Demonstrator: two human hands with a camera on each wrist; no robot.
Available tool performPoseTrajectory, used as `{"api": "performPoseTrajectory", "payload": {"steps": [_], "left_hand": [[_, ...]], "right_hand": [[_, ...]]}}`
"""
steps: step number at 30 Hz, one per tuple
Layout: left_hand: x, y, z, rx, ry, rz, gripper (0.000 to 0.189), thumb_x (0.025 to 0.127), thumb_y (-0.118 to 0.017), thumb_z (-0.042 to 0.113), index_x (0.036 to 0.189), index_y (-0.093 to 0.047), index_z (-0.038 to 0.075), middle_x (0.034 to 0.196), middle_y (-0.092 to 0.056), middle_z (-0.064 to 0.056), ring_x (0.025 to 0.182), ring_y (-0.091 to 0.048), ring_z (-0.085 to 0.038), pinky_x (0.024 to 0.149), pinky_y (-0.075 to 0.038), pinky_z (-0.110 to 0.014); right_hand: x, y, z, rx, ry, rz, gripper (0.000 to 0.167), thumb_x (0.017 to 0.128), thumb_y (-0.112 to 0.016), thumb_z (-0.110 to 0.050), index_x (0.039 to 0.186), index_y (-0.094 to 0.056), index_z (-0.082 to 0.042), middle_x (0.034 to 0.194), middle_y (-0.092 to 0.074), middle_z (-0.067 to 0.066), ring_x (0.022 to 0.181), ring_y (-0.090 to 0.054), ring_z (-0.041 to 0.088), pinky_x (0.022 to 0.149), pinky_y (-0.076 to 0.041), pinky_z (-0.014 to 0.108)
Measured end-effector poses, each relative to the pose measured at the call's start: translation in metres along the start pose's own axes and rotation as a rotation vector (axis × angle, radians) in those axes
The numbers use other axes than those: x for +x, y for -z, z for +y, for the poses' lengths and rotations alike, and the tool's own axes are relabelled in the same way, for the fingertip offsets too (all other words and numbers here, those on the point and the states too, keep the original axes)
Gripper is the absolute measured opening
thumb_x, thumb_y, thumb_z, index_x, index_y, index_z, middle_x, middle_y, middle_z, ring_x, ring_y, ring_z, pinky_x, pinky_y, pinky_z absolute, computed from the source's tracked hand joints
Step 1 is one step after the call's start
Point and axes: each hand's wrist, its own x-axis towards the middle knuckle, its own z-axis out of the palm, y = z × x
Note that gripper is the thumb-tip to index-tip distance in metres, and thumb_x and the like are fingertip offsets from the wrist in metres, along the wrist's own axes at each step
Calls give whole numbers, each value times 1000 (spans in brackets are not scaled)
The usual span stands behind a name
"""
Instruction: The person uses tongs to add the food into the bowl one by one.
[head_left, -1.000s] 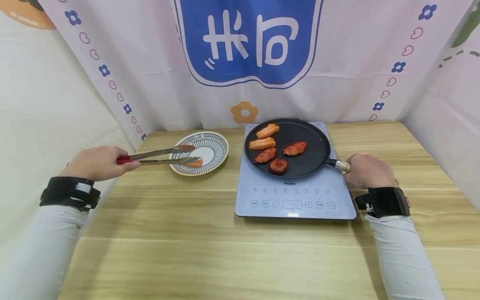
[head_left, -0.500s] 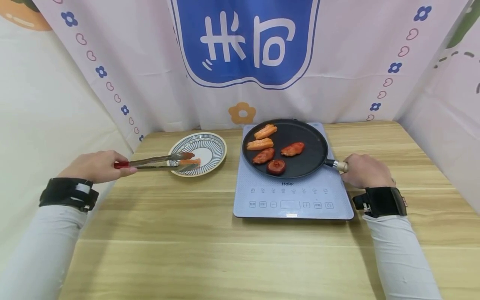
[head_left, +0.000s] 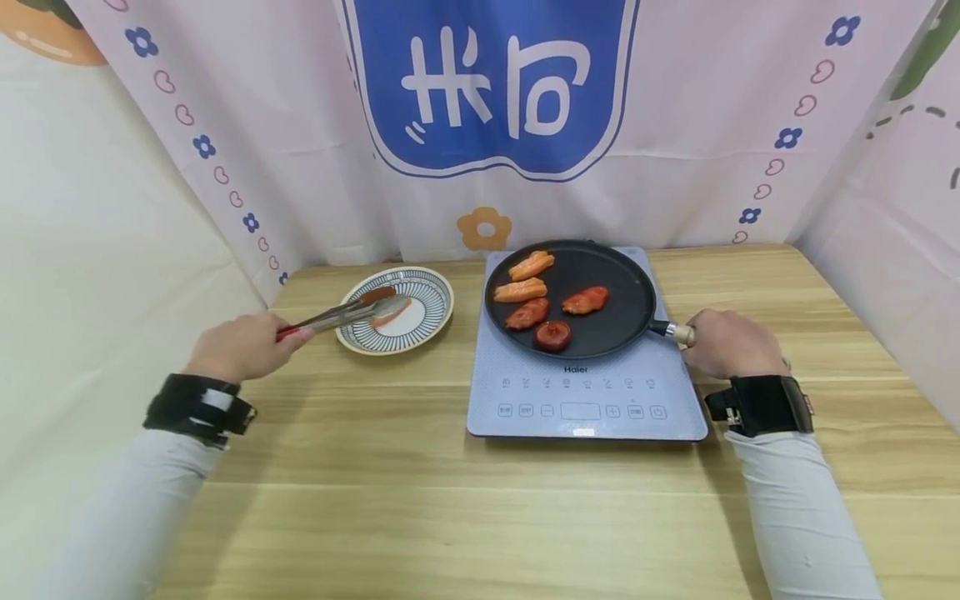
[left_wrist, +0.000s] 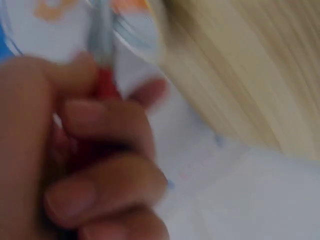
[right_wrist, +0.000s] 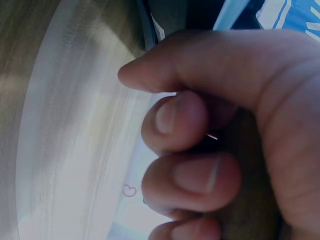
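In the head view my left hand grips red-handled metal tongs, their tips over the patterned plate. An orange food piece shows at the tips, partly hidden by them; whether they pinch it I cannot tell. The left wrist view is blurred, with curled fingers around the red handle. My right hand holds the wooden handle of a black frying pan. In it lie two orange pieces, two reddish pieces like chicken wings and a round reddish piece.
The pan stands on a pale induction cooker with a touch panel. Both the cooker and plate sit toward the back of the wooden table. Printed curtains hang behind and at the sides.
My left hand has moved right and toward the plate, and the tongs now slant up to the right. Their arms have come closer together. The right hand stays on the pan handle.
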Motion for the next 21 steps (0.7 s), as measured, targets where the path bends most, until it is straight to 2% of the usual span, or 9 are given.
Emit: {"api": "performPoseTrajectory", "payload": {"steps": [4,7,10,17,21], "left_hand": [[-8,-7,29,-34,49,71,54,108,-51,53,75,-60,11,69,-54,-7,64,-54,-25,52,-38,-38],[-10,-10,36,-55,69,78,56,105,-53,56,71,-54,13,70,-54,-7,62,-53,-24,51,-38,-38],[-7,-12,30,-69,87,29,56,104,-52,60,70,-47,16,67,-47,-3,60,-49,-20,52,-35,-37],[-6,-12,2,-101,121,-79,59,104,-41,70,80,-46,15,72,-46,-3,69,-50,-23,57,-35,-38],[-3,-22,-2,-136,124,-94,59,106,-36,66,78,-46,16,71,-46,-3,67,-48,-21,58,-35,-37]], "right_hand": [[-2,1,0,7,2,-9,23,90,-66,-13,71,-52,-14,68,-49,4,65,-52,24,56,-37,37],[-2,1,0,1,-3,-7,23,89,-66,-13,71,-52,-14,68,-49,4,65,-52,24,56,-37,37],[-1,-1,-1,-2,-6,3,24,90,-67,-15,71,-53,-15,68,-50,4,65,-52,24,56,-38,37],[-2,1,1,-2,1,13,23,88,-66,-14,70,-52,-15,69,-52,5,66,-52,24,55,-38,38],[-1,1,0,-4,3,14,23,88,-66,-14,70,-52,-15,69,-53,5,66,-53,24,56,-38,38]]}}
